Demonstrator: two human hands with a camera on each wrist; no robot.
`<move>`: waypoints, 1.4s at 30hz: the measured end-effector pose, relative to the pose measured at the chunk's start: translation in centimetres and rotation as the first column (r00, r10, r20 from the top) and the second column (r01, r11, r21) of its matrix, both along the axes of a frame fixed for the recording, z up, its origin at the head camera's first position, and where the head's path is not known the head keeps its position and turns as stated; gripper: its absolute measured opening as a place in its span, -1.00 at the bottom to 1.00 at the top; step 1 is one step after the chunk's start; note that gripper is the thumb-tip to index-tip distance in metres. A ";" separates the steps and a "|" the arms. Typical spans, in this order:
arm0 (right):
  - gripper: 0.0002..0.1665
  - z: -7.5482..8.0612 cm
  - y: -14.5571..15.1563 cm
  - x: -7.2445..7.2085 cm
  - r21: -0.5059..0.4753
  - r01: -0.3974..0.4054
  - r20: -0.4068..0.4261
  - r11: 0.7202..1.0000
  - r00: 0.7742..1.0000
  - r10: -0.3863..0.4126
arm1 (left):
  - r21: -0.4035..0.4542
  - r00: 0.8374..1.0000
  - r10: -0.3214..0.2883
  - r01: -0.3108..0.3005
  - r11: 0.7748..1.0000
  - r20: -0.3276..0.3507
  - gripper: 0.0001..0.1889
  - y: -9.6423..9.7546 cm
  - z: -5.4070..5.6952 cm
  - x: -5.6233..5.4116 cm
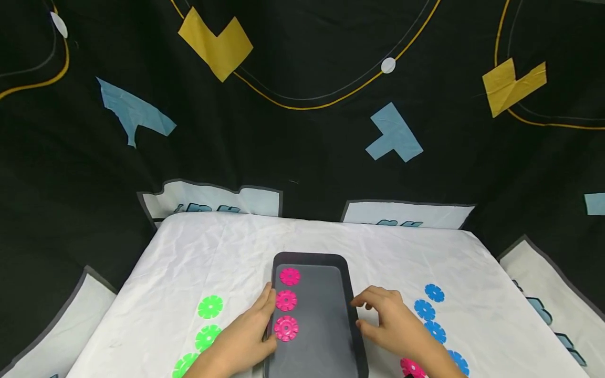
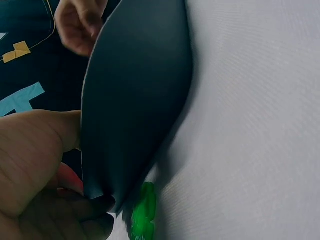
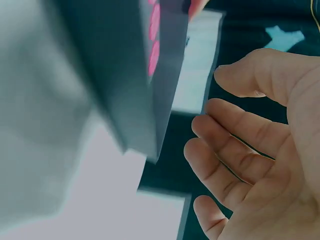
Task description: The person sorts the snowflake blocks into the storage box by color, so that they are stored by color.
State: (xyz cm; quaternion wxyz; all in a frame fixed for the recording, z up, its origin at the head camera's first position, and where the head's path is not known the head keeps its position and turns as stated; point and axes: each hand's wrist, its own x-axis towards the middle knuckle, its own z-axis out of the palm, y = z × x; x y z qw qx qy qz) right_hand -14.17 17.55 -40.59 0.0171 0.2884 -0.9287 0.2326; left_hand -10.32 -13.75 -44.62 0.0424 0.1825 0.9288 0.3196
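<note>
A dark grey rectangular tray [image 1: 326,315] lies on the white cloth, with three pink notched discs [image 1: 286,328] in a column along its left side. My left hand [image 1: 243,338] holds the tray's left edge. In the left wrist view, the thumb is at the rim and fingertips [image 2: 104,220] bend against the tray's end. Just beyond the right rim hovers my right hand [image 1: 394,325], holding nothing. Its fingers [image 3: 235,155] are spread and loosely bent in the right wrist view, apart from the tray wall.
Green notched discs [image 1: 210,306] lie in a line left of the tray, the lowest partly behind my left wrist. Several blue discs [image 1: 424,310] lie to the right. Below my right forearm shows a pink disc [image 1: 413,368]. A black patterned curtain [image 1: 302,157] hangs behind the table.
</note>
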 end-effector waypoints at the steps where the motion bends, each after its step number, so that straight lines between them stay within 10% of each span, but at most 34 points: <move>1: -0.69 -0.2 0.6 0.2 -0.014 0.006 -0.001 1.000 1.000 -0.006 | 0.000 1.000 0.000 0.000 1.000 0.001 -0.13 -0.1 0.0 0.0; 9: -0.64 -1.7 5.2 1.8 0.007 0.112 0.129 0.994 0.985 -0.112 | 0.016 1.000 -0.019 0.019 1.000 -0.001 -0.12 -0.3 0.3 0.1; 18: -0.30 -3.3 7.3 3.2 0.253 0.325 0.354 0.911 0.846 -0.400 | 0.021 0.999 -0.026 0.026 0.999 -0.026 -0.11 -0.3 0.3 0.1; 27: -0.06 -5.3 8.9 4.6 0.375 0.337 0.202 0.864 0.880 -0.430 | 0.016 0.999 -0.028 0.029 0.999 -0.019 -0.11 -0.2 0.2 0.0; 42: -0.09 -5.4 8.3 5.0 0.354 0.361 0.203 0.863 0.871 -0.448 | 0.001 0.999 -0.032 0.032 0.999 -0.006 -0.11 -0.2 0.1 0.0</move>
